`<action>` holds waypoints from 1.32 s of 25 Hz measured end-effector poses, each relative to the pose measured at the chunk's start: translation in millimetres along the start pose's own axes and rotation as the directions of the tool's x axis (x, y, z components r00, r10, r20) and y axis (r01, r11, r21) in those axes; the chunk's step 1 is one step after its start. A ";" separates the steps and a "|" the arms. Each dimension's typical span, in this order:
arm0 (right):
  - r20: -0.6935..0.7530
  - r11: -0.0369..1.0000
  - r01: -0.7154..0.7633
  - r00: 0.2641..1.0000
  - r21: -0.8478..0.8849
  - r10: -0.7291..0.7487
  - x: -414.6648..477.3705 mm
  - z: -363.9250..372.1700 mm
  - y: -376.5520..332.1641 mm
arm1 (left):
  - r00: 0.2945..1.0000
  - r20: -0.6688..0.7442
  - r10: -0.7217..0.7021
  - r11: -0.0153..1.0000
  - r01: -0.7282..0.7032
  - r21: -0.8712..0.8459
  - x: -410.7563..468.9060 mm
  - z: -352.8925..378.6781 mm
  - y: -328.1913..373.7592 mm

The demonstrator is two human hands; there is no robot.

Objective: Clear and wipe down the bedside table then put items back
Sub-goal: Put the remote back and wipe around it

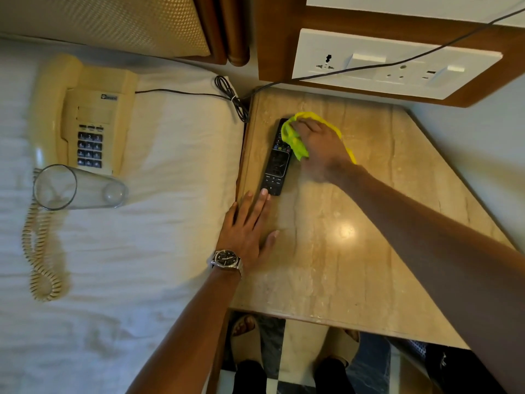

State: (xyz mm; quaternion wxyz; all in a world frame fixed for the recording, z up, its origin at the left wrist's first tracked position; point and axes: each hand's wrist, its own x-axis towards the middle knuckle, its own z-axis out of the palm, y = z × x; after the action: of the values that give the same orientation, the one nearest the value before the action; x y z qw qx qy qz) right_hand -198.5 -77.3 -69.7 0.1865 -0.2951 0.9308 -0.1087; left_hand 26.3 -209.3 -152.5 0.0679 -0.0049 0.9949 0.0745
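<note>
A bed (pixel 142 251) with a white sheet fills the left side. A padded headboard (pixel 113 21) with a wooden edge runs along the top. On the wall, a wooden panel (pixel 272 41) carries a white socket plate (pixel 395 66) with sockets and switches. A second white plate (pixel 397 7) sits above it. Below the table edge, a checkered floor (pixel 284 382) shows, with two feet in sandals (pixel 335 345).

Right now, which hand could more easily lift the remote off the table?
Probably the left hand: it lies open with fingers touching the remote. The right hand is busy gripping the yellow cloth.
</note>
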 end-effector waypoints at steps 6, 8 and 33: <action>0.127 0.931 0.273 0.960 -0.242 -0.248 -19.3 14.8 -10.3 | 0.996 -0.083 0.016 1.000 -0.016 -0.006 -0.5 2.1 -0.6; 0.152 0.915 0.319 0.945 -0.246 -0.289 -39.0 22.8 -9.7 | 0.995 -0.098 0.016 1.000 -0.016 0.001 -1.5 3.4 0.9; 0.192 0.907 0.248 0.962 -0.340 -0.192 5.5 -4.3 11.4 | 0.998 -0.070 0.008 0.999 -0.010 -0.032 -1.4 7.5 -3.2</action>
State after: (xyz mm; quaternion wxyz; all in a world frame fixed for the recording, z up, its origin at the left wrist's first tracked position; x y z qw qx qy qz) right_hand -210.3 -71.0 -70.9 0.1870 -0.4351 0.8782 0.0671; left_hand 28.7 -211.4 -160.1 0.0327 -0.0040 0.9953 0.0906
